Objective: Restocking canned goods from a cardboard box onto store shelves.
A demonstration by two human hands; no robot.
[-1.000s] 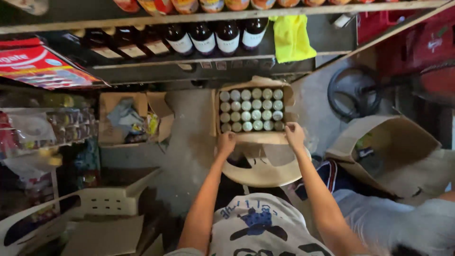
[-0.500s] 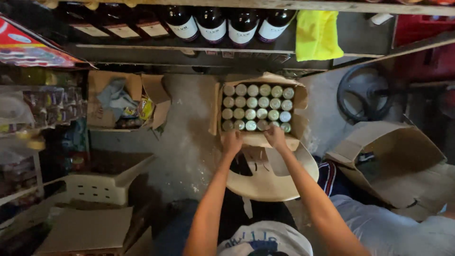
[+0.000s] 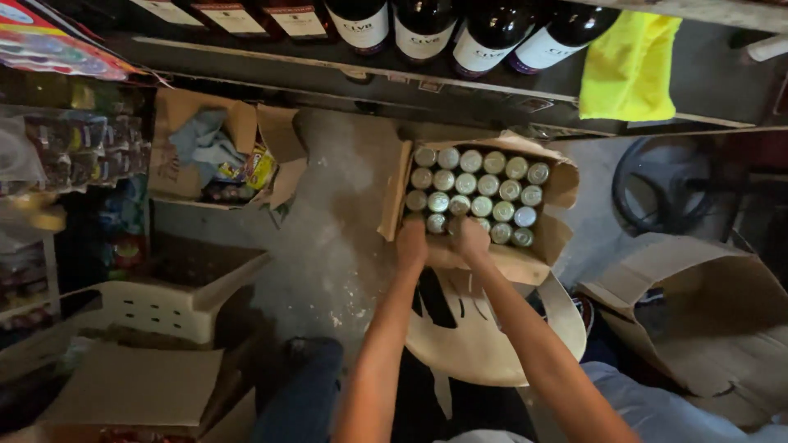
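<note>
An open cardboard box (image 3: 558, 187) packed with several rows of silver-topped cans (image 3: 478, 194) rests on a cream plastic chair (image 3: 492, 349). Both my arms reach forward into it. My left hand (image 3: 412, 243) lies on the near left corner of the cans, and my right hand (image 3: 473, 239) is close beside it on the near row. The fingers of both hands curl down among the can tops, so their grip is hidden.
Dark wine bottles (image 3: 427, 29) line a shelf above, with a yellow cloth (image 3: 628, 70) hanging from it. An open box of rags (image 3: 209, 152) stands at left. A white plastic crate (image 3: 164, 308) and flat cardboard (image 3: 139, 385) lie lower left. A large open empty box (image 3: 706, 303) sits at right.
My hands have moved in from the box's near edge and closer together, onto the near row of cans. The view has shifted nearer to the box.
</note>
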